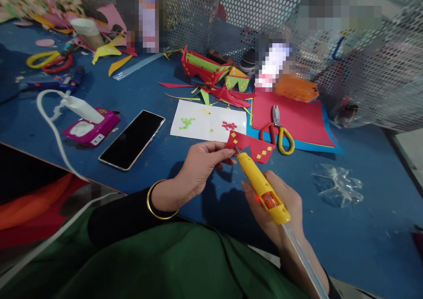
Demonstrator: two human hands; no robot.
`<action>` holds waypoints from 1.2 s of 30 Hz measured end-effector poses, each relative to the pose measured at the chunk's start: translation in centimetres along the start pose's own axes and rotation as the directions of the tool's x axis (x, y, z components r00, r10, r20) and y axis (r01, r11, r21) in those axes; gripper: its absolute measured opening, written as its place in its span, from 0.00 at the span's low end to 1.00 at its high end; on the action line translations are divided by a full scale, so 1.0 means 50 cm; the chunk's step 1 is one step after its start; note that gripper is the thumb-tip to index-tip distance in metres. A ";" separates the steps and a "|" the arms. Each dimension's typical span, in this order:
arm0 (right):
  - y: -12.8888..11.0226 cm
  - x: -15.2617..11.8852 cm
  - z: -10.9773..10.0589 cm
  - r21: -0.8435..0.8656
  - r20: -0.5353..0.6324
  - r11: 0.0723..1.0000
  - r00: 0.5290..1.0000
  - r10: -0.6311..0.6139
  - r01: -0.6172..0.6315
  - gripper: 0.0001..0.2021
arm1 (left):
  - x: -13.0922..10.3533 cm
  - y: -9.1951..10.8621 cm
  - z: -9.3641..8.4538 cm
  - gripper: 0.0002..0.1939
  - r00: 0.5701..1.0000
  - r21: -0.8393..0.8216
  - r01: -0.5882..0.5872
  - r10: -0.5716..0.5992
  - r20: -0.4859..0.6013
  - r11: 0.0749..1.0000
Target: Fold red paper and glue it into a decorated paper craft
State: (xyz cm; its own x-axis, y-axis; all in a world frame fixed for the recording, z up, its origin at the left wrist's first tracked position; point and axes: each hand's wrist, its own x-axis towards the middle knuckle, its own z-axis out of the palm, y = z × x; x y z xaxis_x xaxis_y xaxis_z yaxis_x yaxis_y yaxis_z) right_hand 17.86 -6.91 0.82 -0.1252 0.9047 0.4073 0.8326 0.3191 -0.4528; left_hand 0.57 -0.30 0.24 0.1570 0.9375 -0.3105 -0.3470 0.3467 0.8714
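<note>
Between the thumb and fingers of my left hand [203,166] is the left end of a red paper piece [256,147] dotted with small yellow diamonds. My right hand [277,202] is wrapped round a yellow glue gun [259,182], with a clear glue stick [306,257] sticking out of its back. The gun's metal tip is at the red piece, close to my left fingertips; whether it touches cannot be made out. Behind the piece lies a white sheet [211,120] with small green, yellow and red paper bits. Scissors [276,129] with red and yellow handles lie to its right.
A black phone [132,140] and a purple power socket [90,127] with a white cable lie at the left. Red sheets [291,116] and a crumpled clear wrapper [339,185] are at the right. Behind stand decorated red paper shapes [205,72] and a perforated metal screen [251,8].
</note>
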 end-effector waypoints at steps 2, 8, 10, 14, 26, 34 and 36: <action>-0.001 0.000 -0.001 0.005 -0.005 1.000 1.000 -0.003 0.003 0.20 | -0.001 0.001 0.001 0.09 1.000 0.002 -0.001 0.001 -0.004 1.000; 0.000 -0.002 -0.002 0.009 -0.001 1.000 1.000 -0.007 0.007 0.19 | 0.000 0.000 0.000 0.09 1.000 0.010 -0.010 0.010 -0.002 1.000; 0.001 -0.003 -0.002 0.000 0.002 1.000 1.000 -0.013 0.013 0.20 | 0.000 -0.001 -0.001 0.09 1.000 0.010 -0.010 0.010 0.000 1.000; 0.003 -0.004 -0.001 0.017 0.006 1.000 1.000 -0.012 0.011 0.19 | 0.001 -0.001 -0.001 0.09 1.000 0.002 -0.008 0.008 0.002 1.000; 0.002 -0.004 -0.003 0.038 0.019 0.999 1.000 0.002 -0.003 0.19 | 0.001 0.000 -0.002 0.07 1.000 0.013 -0.006 0.006 -0.001 1.000; -0.002 -0.005 -0.006 0.097 -0.009 0.993 0.998 0.062 -0.061 0.18 | 0.000 0.000 -0.002 0.08 1.000 0.025 -0.001 0.001 -0.003 1.000; -0.005 -0.004 -0.008 0.117 -0.014 0.989 0.995 0.094 -0.092 0.18 | -0.001 0.001 -0.002 0.08 1.000 0.021 0.006 -0.006 -0.003 1.000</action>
State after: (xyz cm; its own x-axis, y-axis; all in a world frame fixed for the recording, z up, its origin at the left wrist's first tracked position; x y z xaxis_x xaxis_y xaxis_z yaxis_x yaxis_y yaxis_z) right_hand 17.88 -7.29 1.15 -0.0382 0.9266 0.3742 0.7716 0.2653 -0.5782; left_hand 0.46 -0.34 0.27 0.1557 0.9356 -0.3168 -0.3270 0.3514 0.8773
